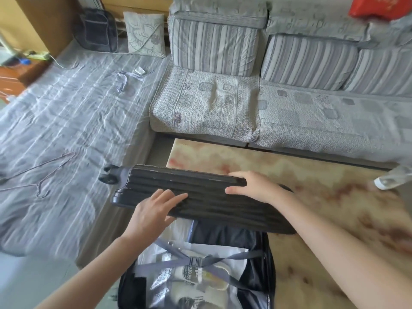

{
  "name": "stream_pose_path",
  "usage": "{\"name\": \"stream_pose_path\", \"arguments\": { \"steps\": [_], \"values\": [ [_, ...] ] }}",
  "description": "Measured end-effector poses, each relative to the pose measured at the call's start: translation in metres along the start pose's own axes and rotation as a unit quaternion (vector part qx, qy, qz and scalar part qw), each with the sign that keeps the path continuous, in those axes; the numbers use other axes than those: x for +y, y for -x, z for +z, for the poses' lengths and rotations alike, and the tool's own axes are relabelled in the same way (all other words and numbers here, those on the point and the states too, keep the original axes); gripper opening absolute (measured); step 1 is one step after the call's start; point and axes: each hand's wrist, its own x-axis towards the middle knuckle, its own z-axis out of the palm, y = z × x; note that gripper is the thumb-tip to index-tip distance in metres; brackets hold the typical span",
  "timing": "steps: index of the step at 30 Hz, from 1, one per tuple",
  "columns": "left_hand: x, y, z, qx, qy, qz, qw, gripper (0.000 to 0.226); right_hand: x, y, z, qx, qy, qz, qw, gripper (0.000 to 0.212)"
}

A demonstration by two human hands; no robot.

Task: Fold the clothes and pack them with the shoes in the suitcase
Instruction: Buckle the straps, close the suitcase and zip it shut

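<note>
The black hard-shell suitcase (270, 275) is lying open with its ribbed lid (200, 197) tilting partway up, while pale shoes (189, 274) in a clear bag and folded dark clothes (223, 237) are sitting under crossed, buckled grey straps (194, 262).

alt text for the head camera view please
A person's left hand rests flat on a black ribbed suitcase lid and the right hand grips its edge, the lid half-raised over bagged shoes under crossed grey straps. A grey sofa stands behind.
</note>
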Motion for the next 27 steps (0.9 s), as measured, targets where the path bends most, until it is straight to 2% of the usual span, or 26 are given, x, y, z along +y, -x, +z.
{"name": "stream_pose_path", "arguments": {
  "steps": [4,5,7,9,11,12,15,19,23,25,27],
  "values": [
    [-0.007,-0.004,-0.014,0.001,0.065,-0.018,0.998,0.080,-0.003,0.026,0.018,0.049,0.035,-0.054,0.997,0.070],
    [-0.009,-0.011,-0.018,-0.032,0.056,-0.016,0.998,0.086,-0.005,0.031,0.021,0.052,0.049,-0.067,0.995,0.071],
    [-0.014,-0.024,-0.021,-0.149,0.029,-0.015,0.988,0.103,-0.008,0.045,0.028,0.047,0.084,-0.089,0.991,0.072],
    [-0.019,-0.034,-0.018,-0.280,-0.031,-0.020,0.959,0.117,-0.008,0.059,0.039,0.046,0.115,-0.114,0.986,0.071],
    [-0.018,-0.033,-0.009,-0.368,-0.060,0.001,0.928,0.121,-0.003,0.073,0.057,0.051,0.121,-0.135,0.982,0.071],
    [-0.015,-0.027,-0.004,-0.385,-0.053,0.016,0.921,0.118,0.001,0.077,0.070,0.063,0.111,-0.152,0.980,0.070],
    [-0.003,0.008,0.017,-0.376,-0.023,0.054,0.925,0.104,0.018,0.085,0.106,0.071,0.111,-0.203,0.970,0.062],
    [0.006,0.067,0.048,-0.273,0.022,0.068,0.959,0.100,0.028,0.104,0.150,0.034,0.101,-0.205,0.973,0.056],
    [0.014,0.118,0.079,-0.238,0.009,0.073,0.968,0.106,0.030,0.118,0.191,-0.001,0.129,-0.183,0.975,0.096],
    [0.019,0.136,0.090,-0.235,0.019,0.067,0.970,0.107,0.031,0.121,0.212,-0.014,0.173,-0.172,0.970,0.104],
    [0.022,0.147,0.099,-0.224,0.018,0.061,0.972,0.106,0.033,0.122,0.231,-0.009,0.196,-0.166,0.966,0.103]
  ]
}}
